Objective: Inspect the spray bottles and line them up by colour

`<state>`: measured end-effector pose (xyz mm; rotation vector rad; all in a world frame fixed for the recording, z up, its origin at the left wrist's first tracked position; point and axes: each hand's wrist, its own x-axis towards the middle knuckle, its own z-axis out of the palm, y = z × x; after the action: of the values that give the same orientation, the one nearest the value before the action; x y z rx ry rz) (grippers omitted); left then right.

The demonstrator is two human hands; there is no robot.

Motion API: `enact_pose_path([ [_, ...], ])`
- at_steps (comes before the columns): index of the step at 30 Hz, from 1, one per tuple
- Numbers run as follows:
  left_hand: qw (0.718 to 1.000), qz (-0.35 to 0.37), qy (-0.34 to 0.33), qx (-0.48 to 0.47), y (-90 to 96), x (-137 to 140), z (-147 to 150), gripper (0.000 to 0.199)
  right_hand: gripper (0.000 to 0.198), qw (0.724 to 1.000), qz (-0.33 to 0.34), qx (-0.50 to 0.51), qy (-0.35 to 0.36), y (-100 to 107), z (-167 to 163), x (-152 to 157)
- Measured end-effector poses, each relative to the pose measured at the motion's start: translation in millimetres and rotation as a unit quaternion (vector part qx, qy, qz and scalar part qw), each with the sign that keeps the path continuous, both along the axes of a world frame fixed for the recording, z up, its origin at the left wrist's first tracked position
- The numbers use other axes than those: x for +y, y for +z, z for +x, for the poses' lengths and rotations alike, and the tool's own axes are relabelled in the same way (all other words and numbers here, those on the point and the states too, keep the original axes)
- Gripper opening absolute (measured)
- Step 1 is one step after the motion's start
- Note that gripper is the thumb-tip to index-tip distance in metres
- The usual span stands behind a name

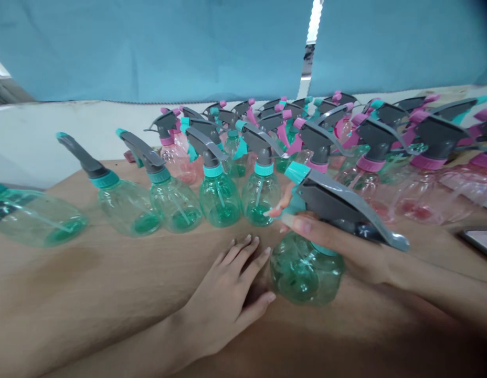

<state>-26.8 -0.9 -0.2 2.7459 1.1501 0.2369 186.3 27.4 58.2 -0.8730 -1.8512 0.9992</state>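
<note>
My right hand (326,231) is wrapped around the neck and trigger of a green spray bottle (306,273) with a grey and teal sprayer head. Its nozzle points up and to the left, and the bottle is tilted a little. Whether its base touches the table cannot be made out. My left hand (231,299) lies flat on the wooden table (109,304), fingers spread, just left of that bottle, and holds nothing. Behind my hands stands a front row of green spray bottles, among them one (220,199) straight beyond my left fingertips.
Several pink-collared spray bottles (371,184) crowd the right and back of the table. More green ones, including one (123,205), line the left. A dark flat device (479,241) lies at the right edge. A blue sheet (168,47) hangs behind.
</note>
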Motion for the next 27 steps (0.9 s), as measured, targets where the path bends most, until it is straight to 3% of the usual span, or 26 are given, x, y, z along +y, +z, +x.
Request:
enact_pose_path([
  [14,1.0,0.004,-0.002,0.003,0.1,-0.1,0.7,0.056,0.024,0.998,0.039,0.03,-0.03,3.6,-6.7,0.7],
  [20,1.0,0.005,-0.003,-0.006,-0.2,-0.1,0.5,0.056,0.025,0.999,0.021,0.025,-0.023,6.9,-7.5,0.3],
  [27,1.0,0.005,-0.001,-0.014,-0.5,-0.5,0.2,0.052,0.009,0.999,0.025,0.035,-0.024,1.1,-6.4,1.8],
])
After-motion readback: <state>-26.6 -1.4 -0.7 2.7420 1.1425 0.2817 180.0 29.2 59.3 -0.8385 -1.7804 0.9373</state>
